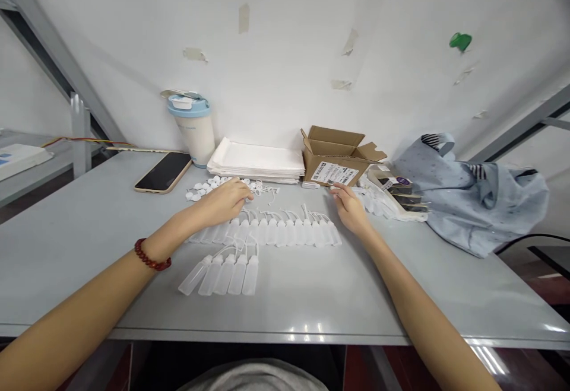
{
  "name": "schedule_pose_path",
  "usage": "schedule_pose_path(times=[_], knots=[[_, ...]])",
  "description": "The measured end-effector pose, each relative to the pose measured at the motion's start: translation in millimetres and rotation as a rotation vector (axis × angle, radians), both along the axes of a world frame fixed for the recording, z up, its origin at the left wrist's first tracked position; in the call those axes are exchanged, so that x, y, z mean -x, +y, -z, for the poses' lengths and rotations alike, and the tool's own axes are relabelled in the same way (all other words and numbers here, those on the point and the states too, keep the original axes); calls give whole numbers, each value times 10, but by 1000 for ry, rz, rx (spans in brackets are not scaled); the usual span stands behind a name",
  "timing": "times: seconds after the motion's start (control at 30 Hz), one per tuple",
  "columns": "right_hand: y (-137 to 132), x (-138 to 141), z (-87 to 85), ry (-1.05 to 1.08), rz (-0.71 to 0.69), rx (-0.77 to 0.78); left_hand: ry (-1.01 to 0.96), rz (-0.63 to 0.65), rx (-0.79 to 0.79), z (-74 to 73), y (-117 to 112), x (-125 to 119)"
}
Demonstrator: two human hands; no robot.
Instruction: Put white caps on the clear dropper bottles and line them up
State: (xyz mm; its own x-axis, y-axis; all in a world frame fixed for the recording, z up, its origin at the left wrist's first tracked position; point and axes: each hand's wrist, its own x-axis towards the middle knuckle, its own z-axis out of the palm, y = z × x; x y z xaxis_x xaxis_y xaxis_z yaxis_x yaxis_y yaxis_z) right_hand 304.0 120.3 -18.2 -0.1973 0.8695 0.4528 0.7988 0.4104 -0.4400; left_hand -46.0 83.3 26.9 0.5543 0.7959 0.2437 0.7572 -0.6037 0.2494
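Note:
My left hand point(226, 201) is closed, with its fingertips curled down beside small white caps point(203, 188) and thin white loops point(267, 190). Whatever it may pinch is hidden. In front of the box, my right hand point(350, 207) has thumb and fingers drawn together; anything between them is too small to name. Clear plastic dropper bottles point(285, 232) with white strings stand out in a row between the hands, partly covered by my left hand. Nearer to me lies a second group of several bottles point(225, 275) with strings and white tops.
Along the wall are a phone point(163, 172), a lidded cup point(193, 133), a stack of white envelopes point(258, 159) and an open cardboard box point(336, 156). To the right lie a clear plastic package point(398, 192) and a light blue cloth bag point(472, 195). The grey table's front edge point(267, 334) is near me.

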Motion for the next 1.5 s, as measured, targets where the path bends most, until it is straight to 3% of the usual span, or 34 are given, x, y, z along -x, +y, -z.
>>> schedule_pose_path(times=[0.37, 0.97, 1.3, 1.5], knots=[[36, -473, -246, -133, 381, 9, 70, 10, 27, 42, -36, -34], [-5, -462, -178, -308, 506, 101, 44, 1, -5, 30, -91, -99], [-8, -391, -185, -252, 457, 100, -259, -76, -28, -89, -135, -162], [-38, -359, -240, -182, 437, 39, -548, -134, 97, -174, -168, -193]])
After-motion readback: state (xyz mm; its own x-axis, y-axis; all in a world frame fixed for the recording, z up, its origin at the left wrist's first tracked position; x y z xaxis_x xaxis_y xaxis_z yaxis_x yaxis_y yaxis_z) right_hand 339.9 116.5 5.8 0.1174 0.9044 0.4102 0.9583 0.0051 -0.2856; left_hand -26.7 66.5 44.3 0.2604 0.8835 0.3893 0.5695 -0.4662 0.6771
